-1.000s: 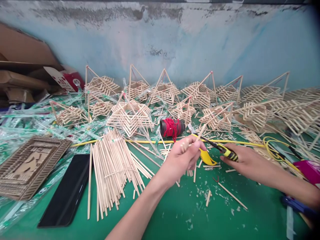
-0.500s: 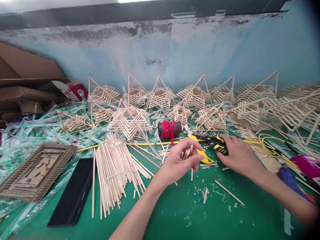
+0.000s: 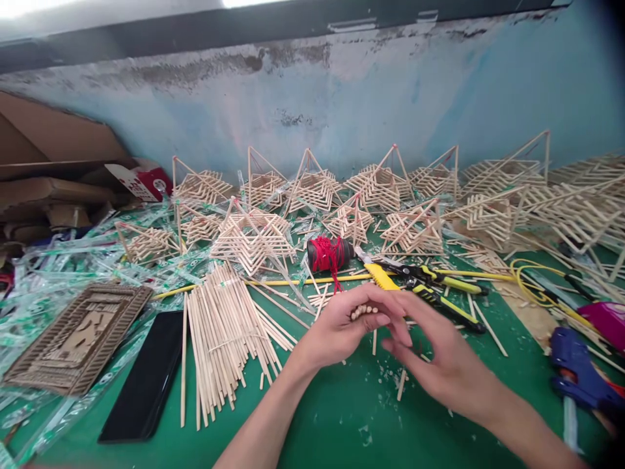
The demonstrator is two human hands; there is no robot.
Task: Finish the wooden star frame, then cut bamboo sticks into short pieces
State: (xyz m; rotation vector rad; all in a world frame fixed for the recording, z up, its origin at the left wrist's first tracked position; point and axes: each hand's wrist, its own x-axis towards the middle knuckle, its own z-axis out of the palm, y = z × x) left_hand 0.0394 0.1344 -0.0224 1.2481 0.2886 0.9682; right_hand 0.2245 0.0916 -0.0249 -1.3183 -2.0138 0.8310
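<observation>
My left hand is curled round a small bundle of short wooden sticks, whose cut ends face me. Its fingers close over the top, and the thumb presses from below. My right hand reaches in from the right, its fingertips against the left fingers and its thumb held apart; nothing shows in its grasp. Just beyond the hands lie black-and-yellow pliers with their handles spread, and a yellow cutter knife. A spool of red thread rests behind them.
Long wooden sticks lie fanned beside a black phone. A brown woven panel sits left, amid plastic wrappers. Several stick frames line the wall. A blue glue gun is at right, past a yellow cable.
My right hand has let go of the pliers, which now lie on the table, and has moved left to meet my left hand. The left hand still holds the short sticks.
</observation>
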